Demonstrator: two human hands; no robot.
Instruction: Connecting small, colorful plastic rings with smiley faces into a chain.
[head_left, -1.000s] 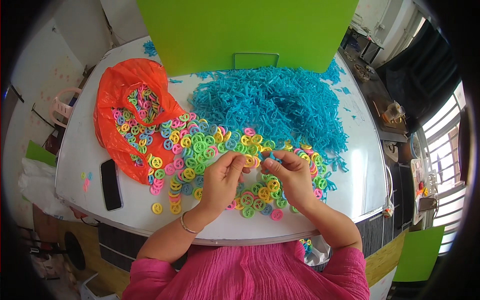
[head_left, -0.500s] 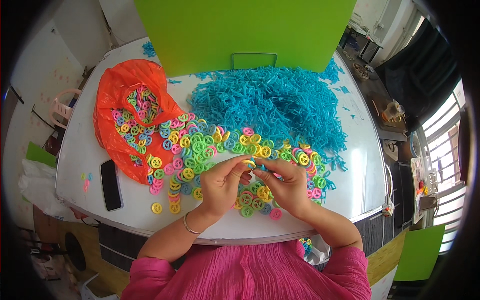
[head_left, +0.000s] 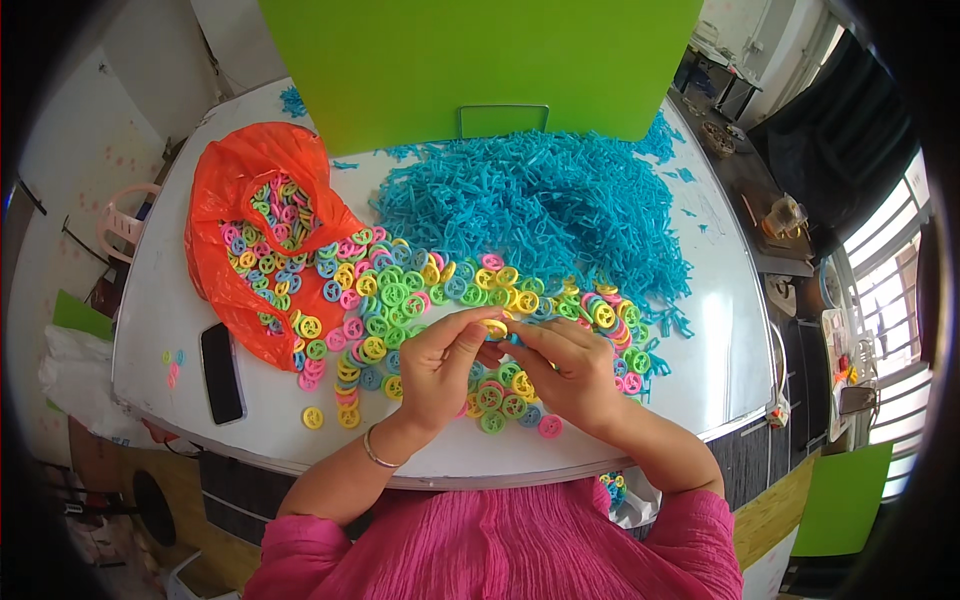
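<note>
Close together over the near middle of the white table, my two hands meet fingertip to fingertip. My left hand [head_left: 440, 362] pinches a small yellow plastic wheel [head_left: 494, 327] between thumb and fingers. Against it, my right hand [head_left: 568, 365] is closed on a small blue plastic piece [head_left: 514, 340], mostly covered by the fingers. Loose plastic wheels [head_left: 395, 295] in green, yellow, pink and blue lie around and under both hands. Beyond them rises a big heap of thin blue plastic pieces [head_left: 530, 200].
An orange-red plastic bag [head_left: 215, 180] on the left spills more wheels. A dark phone [head_left: 222, 372] lies near the table's left front edge. A large green panel [head_left: 480, 60] stands behind the blue heap. The white table [head_left: 270, 440] has a curved front edge.
My right fingers have closed in over the blue piece, pressing it nearer the yellow wheel. My left hand keeps its pinch almost unmoved. The view has shifted slightly.
</note>
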